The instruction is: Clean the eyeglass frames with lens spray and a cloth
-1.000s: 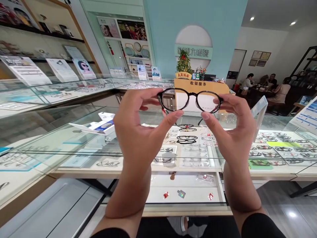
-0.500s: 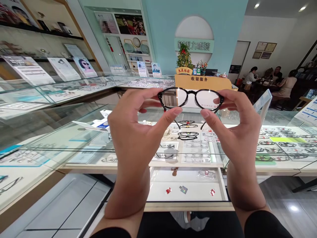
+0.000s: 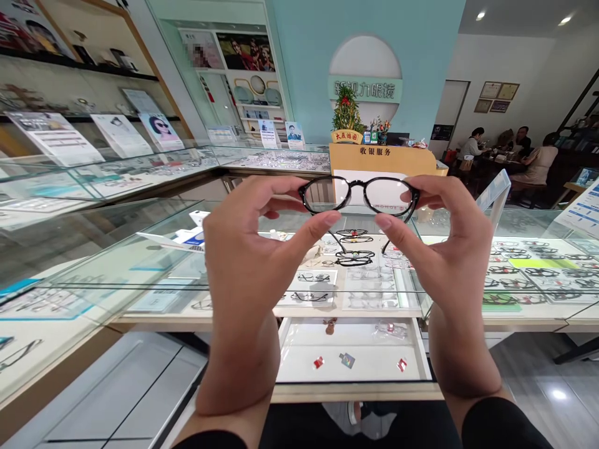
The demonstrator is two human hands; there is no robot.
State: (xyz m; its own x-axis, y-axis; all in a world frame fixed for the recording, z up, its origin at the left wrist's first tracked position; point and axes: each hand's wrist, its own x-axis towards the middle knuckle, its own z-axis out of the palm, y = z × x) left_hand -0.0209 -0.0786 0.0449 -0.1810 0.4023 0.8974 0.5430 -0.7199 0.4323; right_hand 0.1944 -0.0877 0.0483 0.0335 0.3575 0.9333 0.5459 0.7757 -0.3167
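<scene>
1. Since half a second ago, the black-rimmed glasses [image 3: 357, 183] have dropped a little against the cash desk behind them; both hands keep the same grip.
2. Nearest, black sleeves [image 3: 500, 424] cover the forearms at the bottom edge.
3. The left hand [image 3: 253, 255] pinches one end of the glasses, its thumb under the lens and its forefinger at the hinge; its other visible fingers curl behind.
4. The right hand [image 3: 452, 249] mirrors it at the other end, thumb and forefinger closed on the rim and hinge area.
5. Held between the two hands, above the counter, the glasses have their temples unfolded, the tips showing below the thumbs.
6. Below, a white pulled-out drawer [image 3: 374, 368] holds two small red packets [image 3: 319, 362], a grey tag [image 3: 347, 360], a brown item [image 3: 330, 325] and a clear packet [image 3: 390, 329].
7. Just beyond, in the glass-topped counter [image 3: 163, 323], lie black frames [image 3: 354, 257] and rows of other eyewear [image 3: 505, 270]. An opened white-and-blue box [image 3: 189, 237] sits beside the left hand in view.
8. Farther back stands the yellow cash desk [image 3: 402, 161] with a leafy plant [image 3: 345, 118] on top.
9. Farthest off, people [image 3: 538, 162] sit around a table at right, near framed certificates [image 3: 496, 96]; a blue-green wall [image 3: 304, 56] rises behind the desk.
</scene>
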